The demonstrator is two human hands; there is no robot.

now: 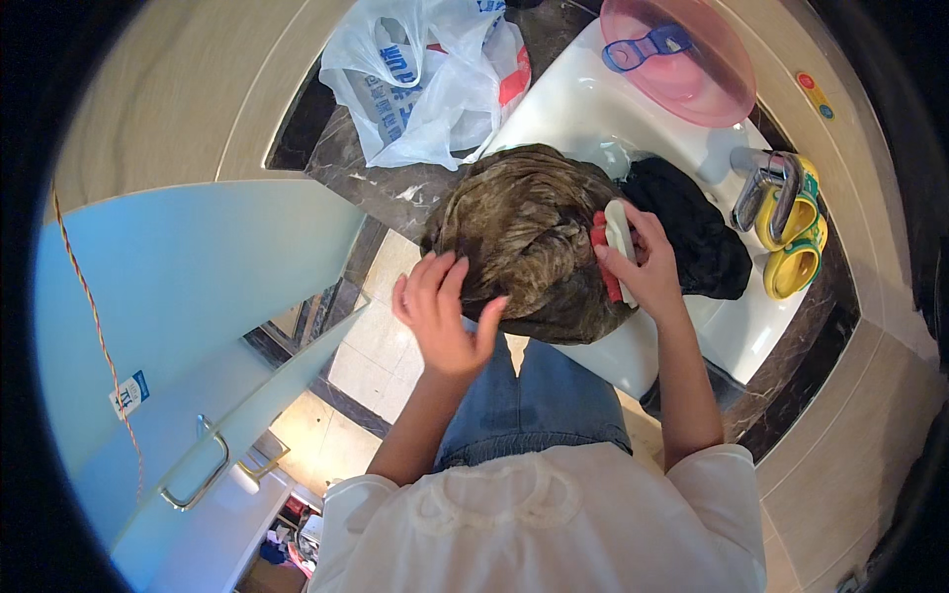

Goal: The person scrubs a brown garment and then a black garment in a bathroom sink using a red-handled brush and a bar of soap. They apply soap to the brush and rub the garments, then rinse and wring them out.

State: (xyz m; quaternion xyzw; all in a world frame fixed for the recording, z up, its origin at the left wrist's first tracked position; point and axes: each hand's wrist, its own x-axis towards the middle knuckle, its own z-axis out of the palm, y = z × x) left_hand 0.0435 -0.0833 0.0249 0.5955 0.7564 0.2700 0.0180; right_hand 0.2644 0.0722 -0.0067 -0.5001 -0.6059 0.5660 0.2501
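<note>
A dark brown, wet-looking bunched cloth [519, 230] lies over the near left rim of a white sink [571, 96]. My right hand [645, 259] grips a scrub brush [621, 241] with a pale body and a red part against the cloth's right side. My left hand [445, 311] is at the cloth's lower left edge, fingers spread, holding nothing; whether its fingertips touch the cloth is unclear. To the right of the brown cloth, a black cloth [689, 230] lies in the sink, where some water shows.
White plastic bags [445, 89] lie on the dark marble counter [334, 148]. A pink basin [712, 74] with a blue strap-like item [645, 48] rests at the sink's far end. Beside the chrome faucet [767, 189] are yellow clogs [793, 259]. A glass door handle [207, 474] is at lower left.
</note>
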